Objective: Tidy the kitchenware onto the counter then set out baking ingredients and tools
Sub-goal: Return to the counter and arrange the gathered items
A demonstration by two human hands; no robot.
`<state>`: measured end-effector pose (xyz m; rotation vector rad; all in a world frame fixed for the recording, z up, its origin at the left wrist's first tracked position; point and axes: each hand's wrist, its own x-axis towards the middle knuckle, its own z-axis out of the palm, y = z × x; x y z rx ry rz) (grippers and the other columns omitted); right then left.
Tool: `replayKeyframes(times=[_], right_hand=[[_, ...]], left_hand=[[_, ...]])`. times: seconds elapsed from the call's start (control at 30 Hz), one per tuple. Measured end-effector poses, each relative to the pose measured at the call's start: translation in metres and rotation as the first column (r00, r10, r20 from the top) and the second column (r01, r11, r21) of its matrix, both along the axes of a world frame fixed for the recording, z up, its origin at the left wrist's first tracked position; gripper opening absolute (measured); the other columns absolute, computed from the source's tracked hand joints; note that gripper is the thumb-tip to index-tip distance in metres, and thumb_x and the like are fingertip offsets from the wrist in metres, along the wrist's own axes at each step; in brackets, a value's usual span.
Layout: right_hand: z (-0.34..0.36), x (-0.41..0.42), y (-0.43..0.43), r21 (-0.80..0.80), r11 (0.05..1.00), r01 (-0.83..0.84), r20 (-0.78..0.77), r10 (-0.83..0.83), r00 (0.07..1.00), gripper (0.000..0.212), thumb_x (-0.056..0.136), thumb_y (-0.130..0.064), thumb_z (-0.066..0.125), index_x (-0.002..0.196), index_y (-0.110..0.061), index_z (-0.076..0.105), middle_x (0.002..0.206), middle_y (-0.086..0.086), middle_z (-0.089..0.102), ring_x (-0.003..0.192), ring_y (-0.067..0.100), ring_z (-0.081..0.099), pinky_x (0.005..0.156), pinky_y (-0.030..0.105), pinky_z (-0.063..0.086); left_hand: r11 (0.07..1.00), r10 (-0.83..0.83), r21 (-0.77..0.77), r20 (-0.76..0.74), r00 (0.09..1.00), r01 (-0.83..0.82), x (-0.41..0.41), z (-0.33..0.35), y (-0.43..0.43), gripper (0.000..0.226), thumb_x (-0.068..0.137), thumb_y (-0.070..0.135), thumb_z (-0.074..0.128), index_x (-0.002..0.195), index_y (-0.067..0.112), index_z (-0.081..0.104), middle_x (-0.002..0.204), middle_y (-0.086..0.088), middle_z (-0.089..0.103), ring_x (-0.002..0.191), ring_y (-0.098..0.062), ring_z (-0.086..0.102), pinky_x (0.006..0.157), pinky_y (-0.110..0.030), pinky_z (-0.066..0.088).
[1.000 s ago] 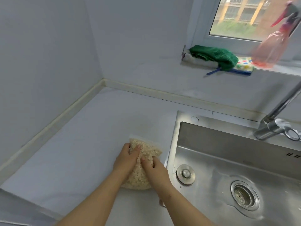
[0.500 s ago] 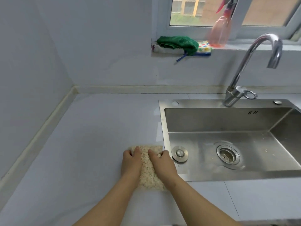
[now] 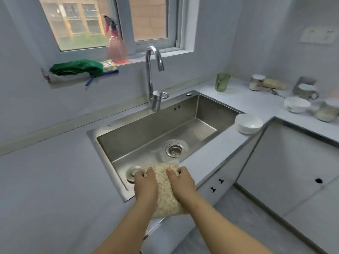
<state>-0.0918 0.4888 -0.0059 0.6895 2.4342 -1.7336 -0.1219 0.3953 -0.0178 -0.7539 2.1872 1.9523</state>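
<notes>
The bag of oats (image 3: 166,195) has shifted from the tabletop (image 3: 45,180) to above the front edge of the sink (image 3: 146,125), lower centre of the frame. The left hand (image 3: 145,184) and right hand (image 3: 181,182) grip its sides, fingers curled.

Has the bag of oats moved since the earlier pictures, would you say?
Yes: the bag of oats has gone right, from the counter left of the sink to over its near corner.

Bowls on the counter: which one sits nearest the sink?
The white bowl just past the right end of the sink, alone near the counter edge. The other white bowl sits farther right, by the mug.
</notes>
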Motion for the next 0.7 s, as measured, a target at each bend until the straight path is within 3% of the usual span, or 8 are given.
replayKeyframes(times=[0.1,0.2,0.33,0.4,0.47,0.6,0.7], right_hand=[[0.001,0.030,0.058,-0.045,0.982,0.186,0.024,-0.185,0.983,0.023,0.096,-0.039,0.042,0.105,-0.018,0.041,0.085,-0.007,0.048,0.070,0.005,0.045,0.055,0.022,0.031],[-0.005,0.079,0.126,-0.068,0.922,0.380,0.022,-0.379,0.925,0.023,0.096,-0.038,0.043,0.105,-0.017,0.043,0.093,-0.004,0.051,0.077,0.008,0.049,0.058,0.021,0.035],[-0.009,0.156,0.203,-0.097,0.814,0.573,0.044,-0.572,0.819,0.016,0.096,-0.034,0.045,0.099,-0.018,0.041,0.085,-0.005,0.051,0.073,0.009,0.050,0.057,0.022,0.036],[-0.010,0.198,0.242,-0.095,0.755,0.649,0.052,-0.648,0.760,0.016,0.097,-0.033,0.045,0.097,-0.018,0.041,0.082,-0.006,0.049,0.071,0.009,0.048,0.056,0.022,0.035],[-0.014,0.239,0.281,-0.073,0.704,0.706,0.049,-0.705,0.708,0.021,0.096,-0.033,0.045,0.101,-0.013,0.045,0.083,-0.003,0.051,0.070,0.009,0.048,0.057,0.023,0.035],[-0.025,0.314,0.352,-0.030,0.609,0.793,0.071,-0.790,0.609,0.029,0.096,-0.034,0.045,0.109,-0.009,0.047,0.098,0.003,0.054,0.088,0.018,0.051,0.073,0.025,0.036],[-0.027,0.366,0.389,-0.006,0.537,0.844,0.060,-0.842,0.536,0.037,0.097,-0.034,0.045,0.123,-0.008,0.045,0.111,0.006,0.055,0.099,0.020,0.053,0.076,0.024,0.035]], left_hand=[[0.982,-0.191,-0.001,-0.012,0.981,0.191,0.015,0.005,0.064,0.041,0.096,0.032,0.043,0.127,0.006,0.041,0.123,-0.015,0.053,0.107,-0.031,0.052,0.090,-0.037,0.041],[0.914,-0.406,0.021,0.003,0.914,0.406,0.051,0.005,0.140,0.042,0.097,0.029,0.041,0.131,0.005,0.038,0.124,-0.014,0.050,0.099,-0.025,0.047,0.085,-0.034,0.040],[0.816,-0.578,0.015,0.029,0.816,0.578,0.112,-0.003,0.232,0.027,0.098,0.025,0.041,0.113,0.002,0.043,0.094,-0.006,0.050,0.086,-0.022,0.048,0.079,-0.033,0.040],[0.755,-0.654,-0.010,0.063,0.754,0.656,0.148,-0.006,0.279,0.020,0.098,0.027,0.041,0.105,0.007,0.040,0.088,-0.004,0.048,0.083,-0.022,0.047,0.077,-0.033,0.039],[0.688,-0.722,-0.026,0.078,0.688,0.725,0.184,-0.008,0.323,0.026,0.098,0.029,0.041,0.113,0.008,0.042,0.098,-0.007,0.050,0.090,-0.025,0.048,0.081,-0.035,0.042],[0.571,-0.816,-0.024,0.094,0.570,0.821,0.253,-0.016,0.402,0.041,0.098,0.029,0.041,0.129,0.001,0.040,0.114,-0.013,0.052,0.094,-0.026,0.050,0.081,-0.034,0.041],[0.496,-0.862,0.007,0.131,0.491,0.868,0.298,-0.025,0.451,0.044,0.097,0.031,0.043,0.127,0.000,0.042,0.125,-0.022,0.052,0.109,-0.037,0.054,0.089,-0.042,0.045]])
